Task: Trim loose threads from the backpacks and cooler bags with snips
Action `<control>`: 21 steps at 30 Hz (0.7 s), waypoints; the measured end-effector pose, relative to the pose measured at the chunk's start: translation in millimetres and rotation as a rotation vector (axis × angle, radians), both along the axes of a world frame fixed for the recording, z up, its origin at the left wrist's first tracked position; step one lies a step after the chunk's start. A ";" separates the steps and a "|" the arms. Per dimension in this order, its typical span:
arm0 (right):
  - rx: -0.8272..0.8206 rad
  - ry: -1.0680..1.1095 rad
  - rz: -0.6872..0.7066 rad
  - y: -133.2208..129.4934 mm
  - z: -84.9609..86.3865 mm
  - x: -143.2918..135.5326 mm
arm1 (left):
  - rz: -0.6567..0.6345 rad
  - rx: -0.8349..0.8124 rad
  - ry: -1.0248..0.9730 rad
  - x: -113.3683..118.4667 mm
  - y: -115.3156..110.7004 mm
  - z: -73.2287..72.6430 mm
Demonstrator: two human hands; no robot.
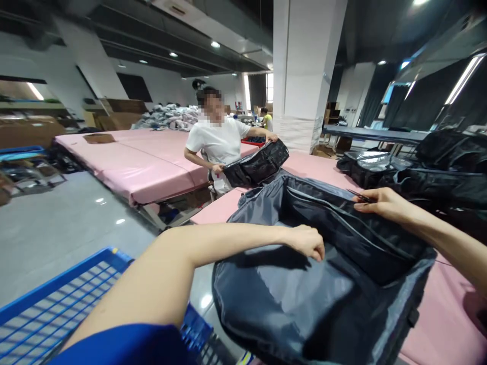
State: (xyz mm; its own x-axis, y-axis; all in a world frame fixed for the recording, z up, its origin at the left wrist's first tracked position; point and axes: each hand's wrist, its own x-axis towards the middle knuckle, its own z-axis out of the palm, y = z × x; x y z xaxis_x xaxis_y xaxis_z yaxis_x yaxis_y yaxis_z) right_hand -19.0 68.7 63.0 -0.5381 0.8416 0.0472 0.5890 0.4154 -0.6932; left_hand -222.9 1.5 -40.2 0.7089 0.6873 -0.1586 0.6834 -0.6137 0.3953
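Observation:
A large black bag (323,304) lies opened wide in front of me, its dark lining and long inner pocket showing. My left hand (307,242) hangs over the inside of the bag with its fingers curled in a pinch. Whatever those fingers might hold is hidden. At the bag's far right rim is my right hand (380,203), closed around small black thread snips (359,196) whose thin points face left.
Across the pink-covered table (452,309) a person in a white shirt (218,142) holds another black bag (258,165). More black bags (449,172) are heaped at the right. A blue plastic basket (68,289) stands lower left. Behind the table rises a white pillar (300,71).

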 end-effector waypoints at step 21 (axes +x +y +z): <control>0.864 -0.560 -0.065 -28.4 17.4 -23.9 | 0.342 -0.181 -0.491 -46.6 88.8 97.1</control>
State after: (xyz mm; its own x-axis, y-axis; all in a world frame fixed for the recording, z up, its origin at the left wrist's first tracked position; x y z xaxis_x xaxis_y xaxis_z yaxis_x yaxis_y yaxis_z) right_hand -42.9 40.3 80.4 -0.6236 0.6678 0.4064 0.7748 0.5971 0.2076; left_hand -269.5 90.3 56.8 0.4736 0.8807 -0.0052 0.5411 -0.2863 0.7907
